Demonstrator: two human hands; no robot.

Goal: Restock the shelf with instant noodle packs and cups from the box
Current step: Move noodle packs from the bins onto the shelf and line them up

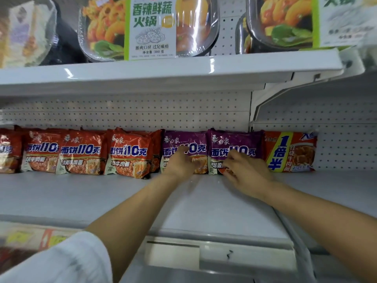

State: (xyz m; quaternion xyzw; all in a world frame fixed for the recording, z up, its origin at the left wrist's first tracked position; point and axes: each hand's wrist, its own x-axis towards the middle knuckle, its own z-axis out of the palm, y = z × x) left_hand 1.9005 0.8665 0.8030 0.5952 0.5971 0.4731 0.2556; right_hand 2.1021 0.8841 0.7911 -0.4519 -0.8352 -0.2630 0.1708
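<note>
1. The noodle packs stand upright in a row at the back of the grey shelf point(102, 193), against the pegboard; red packs point(81, 154) to the left, two purple packs in the middle, one orange pack point(291, 152) at the right end.
2. The left hand point(181, 162) rests on the left purple pack point(183, 139), fingers bent over its front face; whether they pinch the film or only press it, I cannot tell.
3. The right hand point(244, 168) lies on the right purple pack point(234, 141), fingers slightly apart and curled at its lower edge; a firm grip is not plain.
4. These packs look light, crinkly and slippery; the noodle block inside likely cracks under squeezing; better to hold by the side seams or push flat-handed.
5. The box is not in view.
</note>
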